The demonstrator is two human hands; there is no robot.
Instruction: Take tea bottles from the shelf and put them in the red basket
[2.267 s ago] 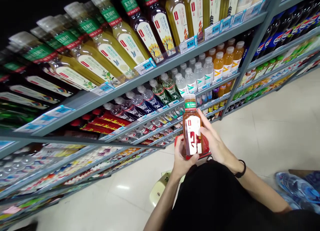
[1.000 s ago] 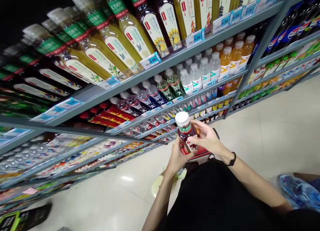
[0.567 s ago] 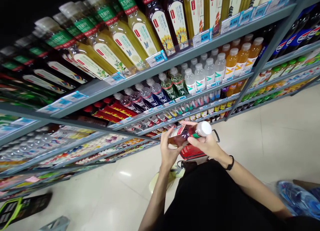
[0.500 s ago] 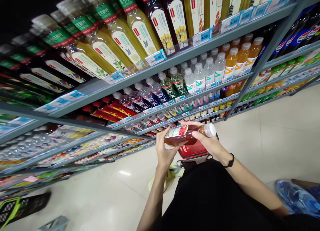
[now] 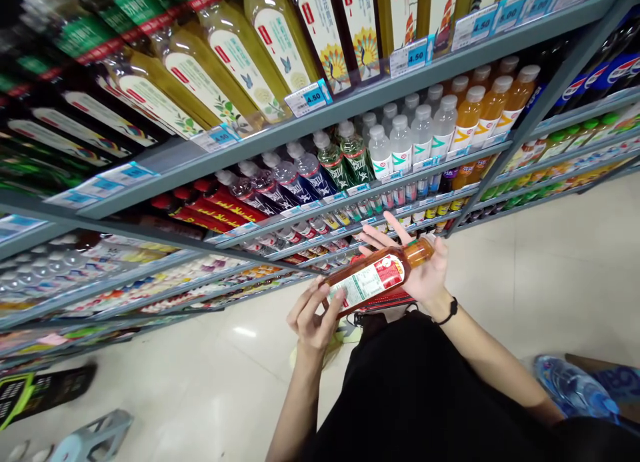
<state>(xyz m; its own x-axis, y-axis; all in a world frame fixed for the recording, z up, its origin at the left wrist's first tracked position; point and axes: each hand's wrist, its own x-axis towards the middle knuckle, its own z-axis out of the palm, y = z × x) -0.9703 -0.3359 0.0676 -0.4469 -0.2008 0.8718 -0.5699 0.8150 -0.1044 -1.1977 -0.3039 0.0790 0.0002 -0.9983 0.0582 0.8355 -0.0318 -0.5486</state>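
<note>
Currently | our left hand (image 5: 311, 321) grasps the tilted bottle (image 5: 369, 282) near its base | our right hand (image 5: 426, 279), fingers spread, supports its neck

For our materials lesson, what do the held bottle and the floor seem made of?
The bottle looks like clear, smooth plastic, amber showing through, though glass is possible. The floor is probably glossy tile: thin joint lines and a bright reflection.
</note>
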